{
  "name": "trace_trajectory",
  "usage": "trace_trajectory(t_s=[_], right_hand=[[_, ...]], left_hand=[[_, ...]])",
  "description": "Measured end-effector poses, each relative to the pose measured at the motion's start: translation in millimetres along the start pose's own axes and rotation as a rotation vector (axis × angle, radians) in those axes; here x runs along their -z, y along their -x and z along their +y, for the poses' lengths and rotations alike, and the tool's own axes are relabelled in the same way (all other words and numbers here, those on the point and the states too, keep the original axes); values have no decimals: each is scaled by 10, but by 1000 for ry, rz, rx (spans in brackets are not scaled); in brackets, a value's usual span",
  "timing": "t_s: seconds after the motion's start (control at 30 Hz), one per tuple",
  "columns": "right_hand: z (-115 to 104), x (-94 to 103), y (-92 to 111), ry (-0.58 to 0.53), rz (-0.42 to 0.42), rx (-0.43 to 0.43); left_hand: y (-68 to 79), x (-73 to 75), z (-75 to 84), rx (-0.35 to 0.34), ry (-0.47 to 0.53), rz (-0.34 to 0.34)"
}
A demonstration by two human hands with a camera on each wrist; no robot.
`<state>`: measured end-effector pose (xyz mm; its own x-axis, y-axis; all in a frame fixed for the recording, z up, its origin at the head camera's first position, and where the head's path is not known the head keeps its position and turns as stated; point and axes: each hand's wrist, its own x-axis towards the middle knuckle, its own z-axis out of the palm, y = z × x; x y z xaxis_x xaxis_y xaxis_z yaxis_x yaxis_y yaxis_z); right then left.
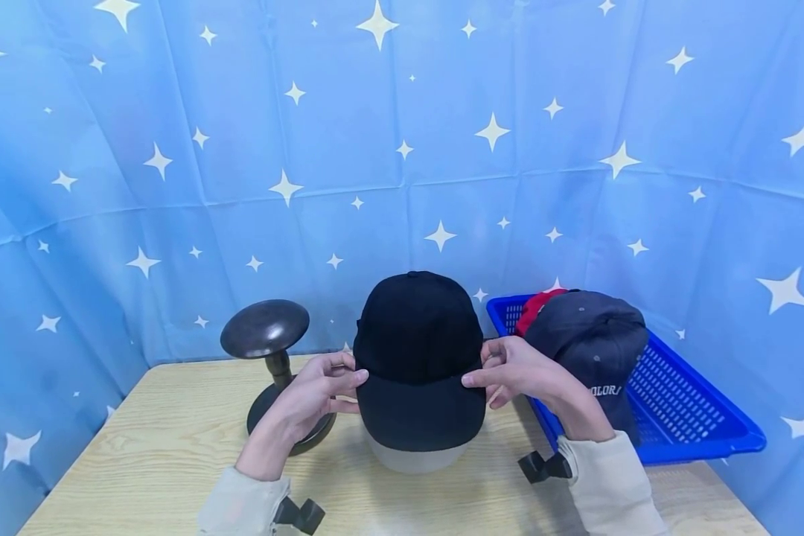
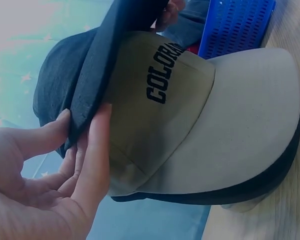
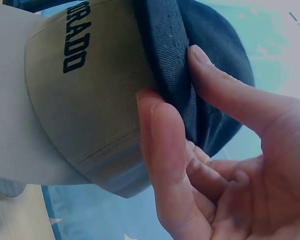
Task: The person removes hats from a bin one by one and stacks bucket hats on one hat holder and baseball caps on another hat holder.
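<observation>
A black baseball cap [image 1: 418,327] is held by both hands, its brim facing me. My left hand [image 1: 311,394] pinches one side at the brim's edge, thumb on top and fingers beneath. On the other side my right hand [image 1: 522,368] pinches it the same way. Under the black cap sits a beige cap [image 2: 240,115] with dark COLORADO lettering; in the head view only its brim's front edge shows. Below that brim, a dark brim [image 2: 270,185] shows in the left wrist view. Whatever supports these caps is mostly hidden.
To the left stands a dark hat stand [image 1: 265,327] with a rounded top and round base. A blue plastic basket [image 1: 683,394] at the right holds a navy cap [image 1: 583,335] and a red cap [image 1: 536,309]. A starry blue curtain [image 1: 375,134] hangs behind the wooden table [image 1: 181,417].
</observation>
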<state>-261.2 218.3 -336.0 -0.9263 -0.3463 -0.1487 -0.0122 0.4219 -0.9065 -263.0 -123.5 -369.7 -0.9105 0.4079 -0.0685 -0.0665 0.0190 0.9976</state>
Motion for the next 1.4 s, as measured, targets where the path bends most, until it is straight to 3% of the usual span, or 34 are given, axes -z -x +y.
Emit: trace_trajectory(t_s=[0.2,0.73,1.07,1.4], right_hand=[[26,-21,-22,52,2,-10],[115,-39,-89,170,-69,-16],[177,-106,-126,225,-56,-58],[201,-216,-170,302,0,-115]], left_hand=[[0,9,-11,9,-55,-1],[-54,49,-118,52,-42,-44],[-128,68,-228,79,-83,-92],[-122,67,-298,93,-133,-61]])
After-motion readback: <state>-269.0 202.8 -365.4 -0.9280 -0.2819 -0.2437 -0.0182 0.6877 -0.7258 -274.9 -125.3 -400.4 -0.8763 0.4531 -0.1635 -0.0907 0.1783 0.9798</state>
